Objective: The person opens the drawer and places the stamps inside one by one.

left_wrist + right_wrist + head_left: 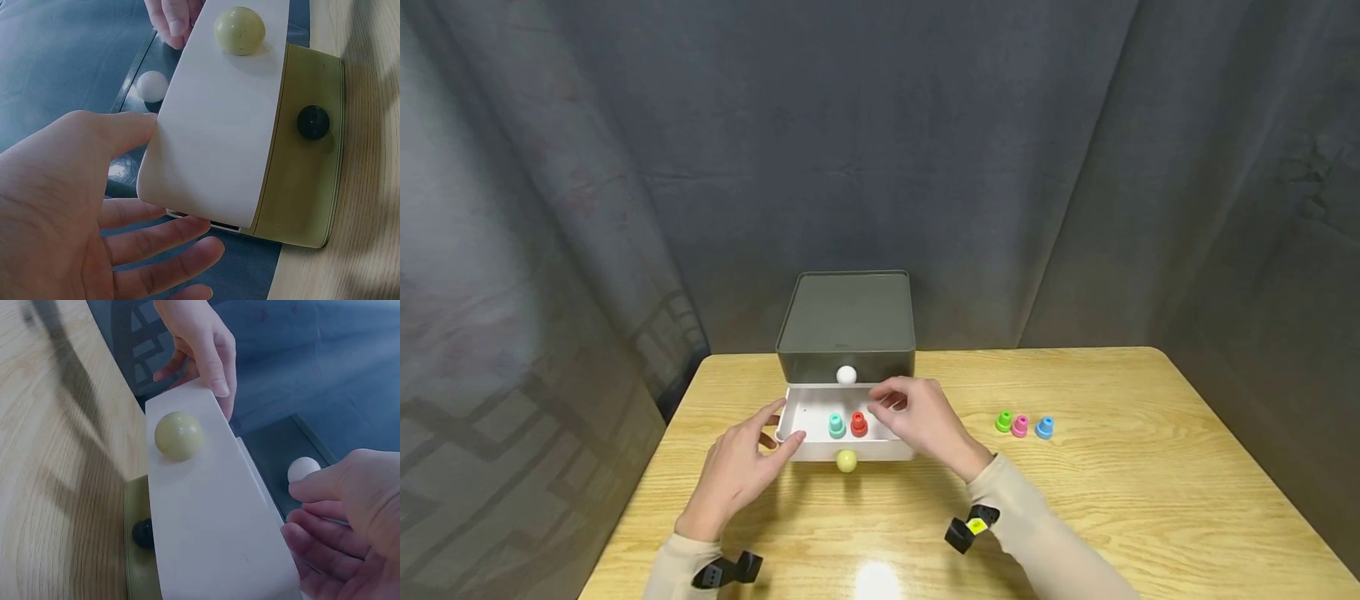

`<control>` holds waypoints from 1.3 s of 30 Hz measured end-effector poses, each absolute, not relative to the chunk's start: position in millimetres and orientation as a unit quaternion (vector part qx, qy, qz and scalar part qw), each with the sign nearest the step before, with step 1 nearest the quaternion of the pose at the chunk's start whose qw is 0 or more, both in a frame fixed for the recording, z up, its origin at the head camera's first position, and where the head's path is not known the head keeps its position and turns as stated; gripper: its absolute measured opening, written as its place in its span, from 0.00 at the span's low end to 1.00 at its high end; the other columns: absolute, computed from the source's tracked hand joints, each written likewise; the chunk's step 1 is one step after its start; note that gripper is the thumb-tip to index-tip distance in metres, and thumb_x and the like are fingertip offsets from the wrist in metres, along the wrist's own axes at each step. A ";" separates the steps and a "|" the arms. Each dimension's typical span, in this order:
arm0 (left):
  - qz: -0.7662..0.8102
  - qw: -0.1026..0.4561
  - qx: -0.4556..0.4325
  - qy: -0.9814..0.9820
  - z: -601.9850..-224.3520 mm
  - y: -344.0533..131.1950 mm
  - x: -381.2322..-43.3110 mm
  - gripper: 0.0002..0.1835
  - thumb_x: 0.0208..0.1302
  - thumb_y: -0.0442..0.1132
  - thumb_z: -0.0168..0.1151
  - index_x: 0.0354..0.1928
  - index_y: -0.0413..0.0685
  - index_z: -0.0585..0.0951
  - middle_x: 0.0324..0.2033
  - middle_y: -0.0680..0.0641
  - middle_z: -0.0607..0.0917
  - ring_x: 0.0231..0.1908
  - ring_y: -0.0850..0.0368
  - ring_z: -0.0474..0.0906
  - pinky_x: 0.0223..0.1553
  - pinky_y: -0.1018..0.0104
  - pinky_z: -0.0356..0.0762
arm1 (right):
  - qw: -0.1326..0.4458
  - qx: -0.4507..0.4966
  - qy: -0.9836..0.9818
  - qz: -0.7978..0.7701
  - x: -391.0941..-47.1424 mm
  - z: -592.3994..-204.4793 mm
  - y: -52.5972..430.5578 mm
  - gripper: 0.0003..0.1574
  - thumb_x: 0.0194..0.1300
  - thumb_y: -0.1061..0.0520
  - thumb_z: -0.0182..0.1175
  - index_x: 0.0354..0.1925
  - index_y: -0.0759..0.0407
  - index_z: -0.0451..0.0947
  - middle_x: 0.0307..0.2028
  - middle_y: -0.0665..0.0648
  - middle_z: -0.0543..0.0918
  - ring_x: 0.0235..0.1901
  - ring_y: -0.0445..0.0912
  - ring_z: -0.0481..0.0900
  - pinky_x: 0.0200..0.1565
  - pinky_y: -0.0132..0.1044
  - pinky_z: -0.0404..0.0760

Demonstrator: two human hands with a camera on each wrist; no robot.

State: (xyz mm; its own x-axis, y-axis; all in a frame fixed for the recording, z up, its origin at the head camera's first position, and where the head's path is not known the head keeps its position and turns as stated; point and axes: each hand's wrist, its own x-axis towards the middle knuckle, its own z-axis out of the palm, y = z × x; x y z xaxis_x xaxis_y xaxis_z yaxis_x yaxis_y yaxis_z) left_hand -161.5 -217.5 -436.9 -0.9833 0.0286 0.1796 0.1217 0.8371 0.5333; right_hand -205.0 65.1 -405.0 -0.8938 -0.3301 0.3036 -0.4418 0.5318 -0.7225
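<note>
slvs (1045, 533) beige, wrist cams (748, 567) blk, r tag (977, 526) yel.

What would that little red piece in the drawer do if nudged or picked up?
The red piece would probably slide before tipping, since its base flares wider than its top. Its crisp, stubby shape suggests it's stiff. Being small beside the white drawer, it is likely light.

Dark blue-grey draped fabric curtain (880, 167) hangs behind and along both sides, creased in places. Pale yellow wood-grain surface (1150, 467), far corners rounded; bright white glare spot (877, 581) toward near side.
</note>
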 end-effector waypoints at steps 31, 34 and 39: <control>-0.279 0.082 -0.041 -0.956 -438.1 -218.1 -161.6 0.36 0.71 0.65 0.65 0.74 0.53 0.77 0.53 0.46 0.91 0.41 0.56 0.87 0.39 0.58 0.80 | 0.204 0.030 -0.790 0.577 -176.9 -440.2 144.0 0.10 0.69 0.61 0.71 0.48 0.59 0.91 0.45 0.60 0.93 0.38 0.33 0.85 0.43 0.23 0.81; -0.280 0.083 -0.041 -0.956 -438.3 -218.5 -161.9 0.36 0.71 0.65 0.65 0.74 0.54 0.77 0.54 0.47 0.91 0.42 0.56 0.87 0.40 0.57 0.80 | 0.200 0.023 -0.792 0.576 -173.9 -447.9 152.4 0.10 0.70 0.61 0.71 0.49 0.60 0.90 0.45 0.60 0.92 0.38 0.33 0.85 0.42 0.24 0.81; -0.282 0.086 -0.043 -0.955 -438.8 -218.7 -161.9 0.36 0.71 0.64 0.65 0.74 0.53 0.78 0.57 0.46 0.90 0.44 0.54 0.88 0.40 0.56 0.81 | 0.192 0.003 -0.804 0.562 -168.3 -458.3 169.7 0.10 0.72 0.59 0.70 0.50 0.60 0.90 0.47 0.61 0.92 0.39 0.34 0.85 0.43 0.24 0.82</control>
State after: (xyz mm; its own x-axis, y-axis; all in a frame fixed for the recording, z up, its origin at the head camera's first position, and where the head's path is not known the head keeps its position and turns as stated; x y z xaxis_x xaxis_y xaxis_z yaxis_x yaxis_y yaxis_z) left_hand -161.9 -218.7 -438.8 -0.9815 0.0336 0.1887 0.1306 0.8377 0.5303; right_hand -168.3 169.7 -458.3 -0.9260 0.2118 0.3125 -0.2207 0.3678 -0.9033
